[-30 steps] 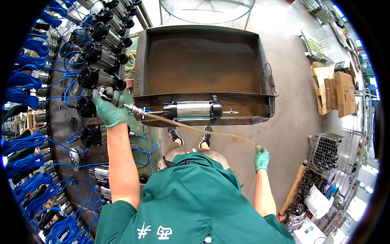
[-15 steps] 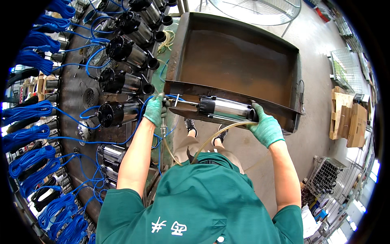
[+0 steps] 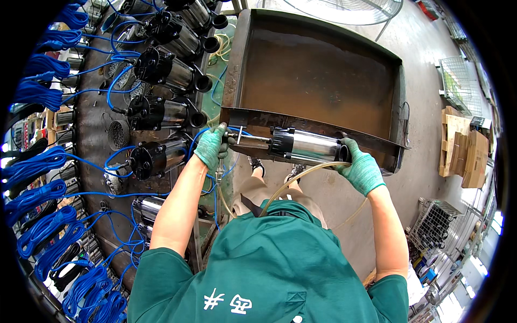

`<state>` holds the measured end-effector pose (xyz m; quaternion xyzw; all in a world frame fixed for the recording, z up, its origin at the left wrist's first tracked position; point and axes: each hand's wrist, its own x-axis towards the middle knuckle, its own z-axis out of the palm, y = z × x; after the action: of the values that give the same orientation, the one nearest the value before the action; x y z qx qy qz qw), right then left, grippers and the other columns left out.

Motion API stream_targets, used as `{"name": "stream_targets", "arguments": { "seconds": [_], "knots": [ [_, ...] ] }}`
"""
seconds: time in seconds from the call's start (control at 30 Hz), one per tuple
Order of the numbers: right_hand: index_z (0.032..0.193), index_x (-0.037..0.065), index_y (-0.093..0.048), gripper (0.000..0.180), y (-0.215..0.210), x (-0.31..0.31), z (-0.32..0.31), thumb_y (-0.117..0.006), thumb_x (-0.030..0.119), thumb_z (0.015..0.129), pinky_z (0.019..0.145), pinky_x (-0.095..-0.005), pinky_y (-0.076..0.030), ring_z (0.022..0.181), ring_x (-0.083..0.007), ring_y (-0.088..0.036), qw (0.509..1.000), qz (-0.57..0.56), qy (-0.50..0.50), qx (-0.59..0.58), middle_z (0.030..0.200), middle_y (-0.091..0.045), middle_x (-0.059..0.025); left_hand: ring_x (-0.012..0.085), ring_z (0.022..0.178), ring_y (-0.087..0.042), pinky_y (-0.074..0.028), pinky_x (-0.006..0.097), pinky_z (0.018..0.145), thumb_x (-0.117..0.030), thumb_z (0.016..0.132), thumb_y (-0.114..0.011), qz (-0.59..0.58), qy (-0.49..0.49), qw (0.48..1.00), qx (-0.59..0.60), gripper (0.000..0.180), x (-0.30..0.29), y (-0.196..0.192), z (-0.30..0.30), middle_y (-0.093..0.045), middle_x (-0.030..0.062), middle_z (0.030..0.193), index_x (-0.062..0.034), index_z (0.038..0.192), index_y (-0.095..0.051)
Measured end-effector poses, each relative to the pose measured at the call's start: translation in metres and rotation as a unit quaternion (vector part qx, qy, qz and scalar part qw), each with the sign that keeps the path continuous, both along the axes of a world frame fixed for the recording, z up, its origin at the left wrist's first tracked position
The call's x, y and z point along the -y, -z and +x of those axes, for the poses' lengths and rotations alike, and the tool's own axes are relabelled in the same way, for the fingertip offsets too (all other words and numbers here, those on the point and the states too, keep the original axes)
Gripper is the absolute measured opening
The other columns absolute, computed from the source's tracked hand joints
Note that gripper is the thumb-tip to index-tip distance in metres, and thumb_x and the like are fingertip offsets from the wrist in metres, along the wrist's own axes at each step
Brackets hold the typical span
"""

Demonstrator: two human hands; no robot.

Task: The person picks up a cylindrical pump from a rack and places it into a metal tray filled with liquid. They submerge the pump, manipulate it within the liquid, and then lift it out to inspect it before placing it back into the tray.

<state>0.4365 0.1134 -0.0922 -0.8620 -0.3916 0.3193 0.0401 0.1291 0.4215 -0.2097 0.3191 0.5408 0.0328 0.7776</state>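
Observation:
A submersible pump (image 3: 315, 146) with a shiny steel body and black ends lies crosswise before me, over the near edge of the tank. My right hand (image 3: 362, 168), in a green glove, is closed round its black right end, where a clear yellowish hose (image 3: 293, 176) arrives. A thin metal rod with a crossbar (image 3: 240, 135) runs from the pump's left end to my left hand (image 3: 211, 147). That gloved hand is closed at the rod's outer end; its fingers partly hide what they grip. A blue cable passes there, and a small metal hose coupling (image 3: 219, 173) hangs just below.
The metal tank (image 3: 231, 64) holds brownish water. On the bench (image 3: 99, 140) at left stand several similar pumps (image 3: 167, 70) with coiled blue cables (image 3: 40, 185). A fan (image 3: 350, 8) stands beyond the tank. Cardboard (image 3: 474, 159) and wire baskets (image 3: 435, 223) are at right.
The view has shifted slightly. The pump and both hands sit a little nearer to me relative to the tank, and small specks now show on the water. Both grips look unchanged.

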Motion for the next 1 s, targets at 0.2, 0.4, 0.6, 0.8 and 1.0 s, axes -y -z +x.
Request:
{"name": "stream_targets", "arguments": {
  "seconds": [0.2,0.4,0.6,0.8,1.0],
  "knots": [
    [0.144,0.015,-0.048,0.073,0.002,0.001,0.0,-0.083,0.028,0.081,0.08,-0.0508,-0.059,0.093,-0.0437,-0.073,1.0,0.007,0.007,-0.009,0.095,-0.074,-0.0254,0.0071,0.045,-0.042,-0.03,0.023,0.039,-0.039,0.106,-0.06,-0.011,0.008,1.0,-0.001,0.027,-0.001,-0.002,0.002,-0.064,0.0025,0.072,-0.0132,0.098,-0.06],
    [0.142,0.013,-0.049,0.072,0.001,0.0,0.0,-0.083,0.023,0.08,0.079,-0.0509,-0.059,0.091,-0.0441,-0.072,1.0,0.014,0.005,-0.009,0.094,-0.074,-0.0259,0.0078,0.043,-0.035,-0.026,0.025,0.038,-0.038,0.11,-0.05,-0.01,0.036,0.999,-0.006,0.026,-0.001,-0.004,0.006,-0.049,-0.0024,0.061,-0.0152,0.098,-0.056],
    [0.14,0.012,-0.05,0.069,0.002,-0.002,0.0,-0.082,0.024,0.08,0.077,-0.0513,-0.059,0.089,-0.044,-0.072,1.0,0.011,-0.015,0.009,0.092,-0.073,-0.0255,0.0089,0.042,-0.029,-0.023,0.026,0.039,-0.037,0.111,-0.045,-0.009,0.052,0.999,-0.007,0.026,0.003,-0.005,0.01,-0.037,-0.0047,0.056,-0.0161,0.098,-0.054],
    [0.14,0.011,-0.05,0.068,0.003,-0.003,-0.001,-0.082,0.025,0.081,0.077,-0.0512,-0.059,0.089,-0.0437,-0.072,1.0,0.011,-0.013,0.015,0.092,-0.074,-0.0253,0.0092,0.042,-0.028,-0.022,0.027,0.039,-0.037,0.111,-0.045,-0.007,0.057,0.998,-0.012,0.026,0.002,-0.009,0.011,-0.033,-0.0051,0.054,-0.0166,0.096,-0.053],
    [0.141,0.011,-0.049,0.07,0.008,0.004,0.002,-0.082,0.026,0.081,0.077,-0.0522,-0.059,0.089,-0.0448,-0.072,1.0,0.022,-0.017,0.005,0.092,-0.073,-0.0256,0.0095,0.041,-0.028,-0.022,0.027,0.039,-0.036,0.111,-0.046,-0.015,0.052,0.999,-0.009,0.027,0.003,-0.005,0.009,-0.033,-0.0052,0.054,-0.0168,0.093,-0.052]
  ]
}}
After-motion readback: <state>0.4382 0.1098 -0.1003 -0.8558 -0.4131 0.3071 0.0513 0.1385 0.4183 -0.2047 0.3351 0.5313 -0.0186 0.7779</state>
